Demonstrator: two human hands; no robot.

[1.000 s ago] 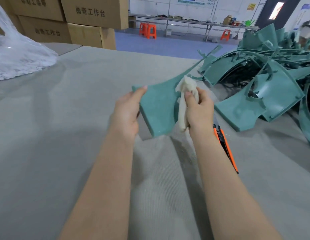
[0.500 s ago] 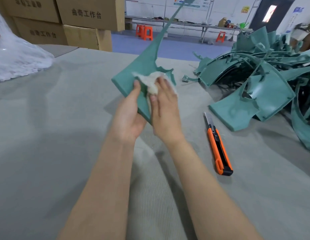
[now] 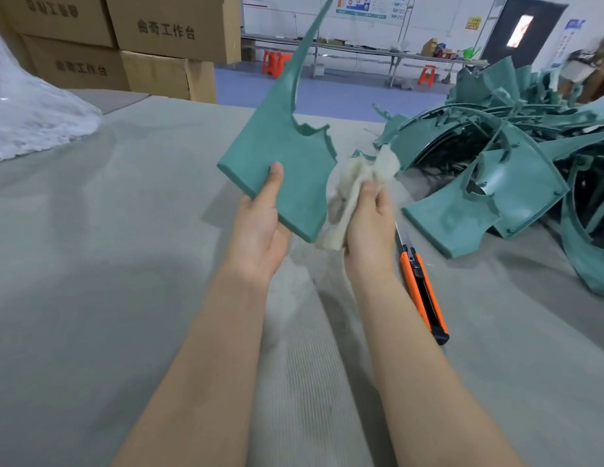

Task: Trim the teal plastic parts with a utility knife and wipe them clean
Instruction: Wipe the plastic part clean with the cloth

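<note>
My left hand (image 3: 260, 230) grips a teal plastic part (image 3: 287, 153) by its lower edge, thumb on its face. The part is raised off the table, and its long thin strip points up toward the top of the view. My right hand (image 3: 369, 227) holds a crumpled off-white cloth (image 3: 351, 190) just to the right of the part, at its right edge. An orange and black utility knife (image 3: 423, 291) lies on the table beside my right forearm, blade end pointing away from me.
A heap of teal plastic parts (image 3: 516, 170) covers the right side of the grey fabric-covered table (image 3: 91, 264). A white plastic bag (image 3: 27, 123) sits at the far left. Cardboard boxes (image 3: 152, 45) are stacked behind the table.
The cloth has come off the part's face to its right side. The part is tilted up, and my right hand has moved right and down toward the knife.
</note>
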